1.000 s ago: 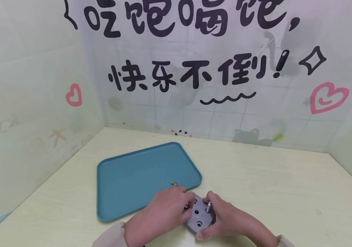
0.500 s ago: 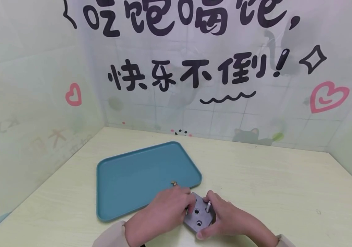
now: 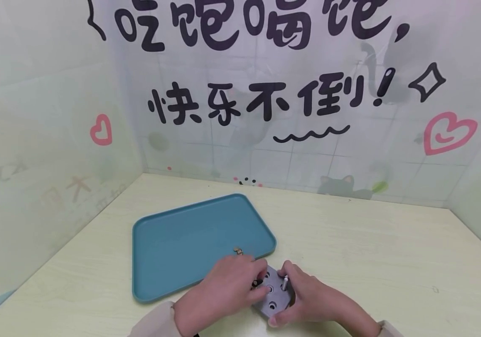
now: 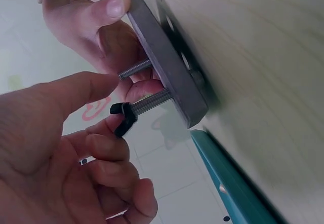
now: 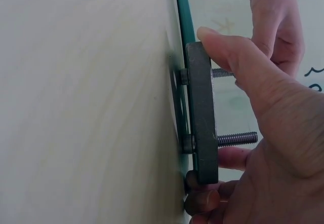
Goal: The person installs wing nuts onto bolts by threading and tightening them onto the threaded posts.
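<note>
1. We have the right grip (image 3: 307, 294) clasping the metal plate (image 3: 278, 296), which sits low over the near part of the bench (image 3: 371, 252), just near-right of the tray (image 3: 189, 252).
2. Our left grip (image 3: 227, 285) is released: its thumb stands off the wing nut (image 4: 124, 118), while the index finger seems to touch it.
3. That wing nut sits at the tip of the left bolt (image 4: 152, 102), well apart from the plate. A sideways nudge could tilt it or drop it, we judge.
4. Turning it could spin the bolt too, since neither hand visibly holds the head.
5. The right bolt (image 3: 284, 282) carries no nut; raising the plate could let it slip out below.
6. The tray's rim crowds our left knuckles, with small brass-coloured parts (image 3: 238, 251) just beyond; a sweep leftward might knock them.
7. We see freer room to the right and far right.
</note>
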A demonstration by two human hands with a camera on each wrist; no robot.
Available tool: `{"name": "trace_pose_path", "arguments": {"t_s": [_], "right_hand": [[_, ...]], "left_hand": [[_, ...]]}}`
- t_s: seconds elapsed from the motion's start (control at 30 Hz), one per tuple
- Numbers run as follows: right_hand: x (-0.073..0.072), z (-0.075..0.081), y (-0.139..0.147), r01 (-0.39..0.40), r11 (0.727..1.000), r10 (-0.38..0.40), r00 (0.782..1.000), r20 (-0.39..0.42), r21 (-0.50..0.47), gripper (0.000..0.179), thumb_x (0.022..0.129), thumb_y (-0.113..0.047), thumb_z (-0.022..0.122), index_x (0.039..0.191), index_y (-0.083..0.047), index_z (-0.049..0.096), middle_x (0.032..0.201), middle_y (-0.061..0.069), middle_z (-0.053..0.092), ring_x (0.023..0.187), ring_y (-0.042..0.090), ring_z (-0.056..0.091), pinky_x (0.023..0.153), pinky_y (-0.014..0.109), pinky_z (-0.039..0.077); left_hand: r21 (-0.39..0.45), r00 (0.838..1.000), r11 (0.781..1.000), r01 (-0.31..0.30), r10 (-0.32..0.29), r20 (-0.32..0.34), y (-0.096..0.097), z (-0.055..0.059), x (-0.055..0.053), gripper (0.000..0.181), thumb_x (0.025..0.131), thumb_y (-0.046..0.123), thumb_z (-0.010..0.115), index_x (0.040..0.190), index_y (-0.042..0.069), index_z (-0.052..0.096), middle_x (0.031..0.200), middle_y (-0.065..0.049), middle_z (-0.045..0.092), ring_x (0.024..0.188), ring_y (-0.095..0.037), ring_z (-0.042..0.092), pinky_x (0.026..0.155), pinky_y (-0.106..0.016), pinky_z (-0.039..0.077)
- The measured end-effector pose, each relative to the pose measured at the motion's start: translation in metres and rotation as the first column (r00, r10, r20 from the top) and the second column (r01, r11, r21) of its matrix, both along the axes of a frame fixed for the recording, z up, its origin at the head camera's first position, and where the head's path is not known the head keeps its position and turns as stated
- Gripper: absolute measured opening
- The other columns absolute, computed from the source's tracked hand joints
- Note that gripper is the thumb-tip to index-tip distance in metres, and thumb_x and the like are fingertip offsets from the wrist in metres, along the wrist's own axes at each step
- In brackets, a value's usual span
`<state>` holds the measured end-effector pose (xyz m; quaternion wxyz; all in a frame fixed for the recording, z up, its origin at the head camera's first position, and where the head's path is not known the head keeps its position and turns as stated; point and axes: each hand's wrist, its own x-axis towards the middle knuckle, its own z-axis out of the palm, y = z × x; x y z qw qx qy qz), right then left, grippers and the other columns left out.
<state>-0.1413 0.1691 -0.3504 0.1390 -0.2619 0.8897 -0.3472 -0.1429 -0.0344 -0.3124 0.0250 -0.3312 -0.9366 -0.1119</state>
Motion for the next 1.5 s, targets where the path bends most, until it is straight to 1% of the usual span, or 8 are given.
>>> {"name": "trace_pose_path", "arguments": {"t_s": [0.13,0.3,0.6,0.9,1.1,1.3,1.4,1.5], "right_hand": [[-0.0007,0.0,-0.0005,0.006,1.0,-0.006,1.0,0.014,0.002,0.062,0.068,-0.04,0.08,0.103,-0.011,0.038,0.086,0.0,0.049,0.074,0.004,0.047,0.06,0.02,0.037],[-0.0008,0.0003,-0.0006,0.009,1.0,-0.009,1.0,0.011,0.006,0.062,0.068,-0.04,0.08,0.103,-0.011,0.038,0.087,0.0,0.049,0.074,0.004,0.047,0.061,0.02,0.037],[-0.0001,0.0003,-0.0006,0.007,1.0,-0.007,1.0,-0.001,0.004,0.061,0.068,-0.04,0.08,0.103,-0.011,0.039,0.087,0.0,0.049,0.075,0.004,0.047,0.061,0.02,0.037],[0.0001,-0.0004,-0.0009,0.012,1.0,-0.012,1.0,-0.005,0.015,0.062,0.067,-0.041,0.08,0.104,-0.011,0.038,0.087,0.0,0.049,0.074,0.004,0.046,0.061,0.02,0.036],[-0.0002,-0.0008,-0.001,0.016,1.0,-0.016,1.0,-0.002,0.018,0.064,0.067,-0.042,0.08,0.105,-0.011,0.038,0.089,-0.001,0.05,0.075,0.004,0.046,0.062,0.021,0.037],[-0.0005,-0.0016,0.0,-0.001,1.0,0.001,1.0,-0.008,0.004,0.063,0.068,-0.041,0.08,0.105,-0.011,0.038,0.089,-0.001,0.05,0.077,0.004,0.047,0.063,0.02,0.038],[-0.0011,-0.0016,0.0004,-0.007,1.0,0.007,1.0,0.002,-0.001,0.062,0.069,-0.04,0.079,0.105,-0.011,0.038,0.09,0.0,0.051,0.078,0.004,0.047,0.063,0.02,0.038],[-0.0015,-0.0013,0.0007,-0.009,1.0,0.009,1.0,0.01,-0.008,0.061,0.069,-0.039,0.079,0.105,-0.011,0.039,0.091,0.001,0.05,0.079,0.005,0.047,0.062,0.02,0.038]], "left_hand": [[0.013,1.0,1.0,-0.011,0.011,-0.025,0.0008,-0.0022,-0.0011,0.018,0.084,0.03,0.064,0.071,0.022,0.054,0.057,0.012,0.043,0.051,-0.006,0.036,0.044,-0.02,0.029],[0.008,0.999,1.0,-0.001,0.001,-0.051,0.001,-0.0024,-0.002,0.014,0.083,0.027,0.064,0.071,0.022,0.058,0.058,0.012,0.048,0.051,-0.005,0.037,0.046,-0.02,0.031],[0.008,0.999,0.999,0.032,-0.033,0.011,-0.0013,0.0,-0.001,0.01,0.078,0.018,0.068,0.075,0.024,0.06,0.07,0.012,0.052,0.06,-0.005,0.041,0.05,-0.02,0.034],[-0.002,0.998,1.0,0.03,-0.03,0.064,-0.0043,0.0034,-0.0017,0.031,0.076,0.002,0.064,0.097,0.024,0.062,0.082,0.008,0.054,0.064,-0.005,0.042,0.051,-0.021,0.037],[-0.014,0.999,1.0,0.012,-0.011,0.051,-0.0038,0.0057,-0.0005,0.028,0.071,0.001,0.065,0.09,0.021,0.063,0.081,0.009,0.051,0.067,-0.006,0.044,0.052,-0.021,0.037],[-0.02,0.996,1.0,-0.013,0.014,0.086,-0.0039,0.0049,-0.001,0.026,0.072,0.027,0.075,0.091,0.023,0.058,0.08,0.01,0.045,0.064,-0.007,0.041,0.052,-0.021,0.035],[-0.02,0.996,1.0,-0.021,0.022,0.088,-0.0024,0.0023,-0.0018,0.025,0.073,0.04,0.073,0.086,0.025,0.058,0.076,0.012,0.045,0.062,-0.006,0.041,0.05,-0.021,0.034],[-0.004,0.998,1.0,-0.028,0.028,0.058,-0.0015,-0.0021,-0.0029,0.024,0.076,0.046,0.069,0.079,0.026,0.057,0.071,0.013,0.046,0.06,-0.006,0.04,0.048,-0.022,0.033]]}}
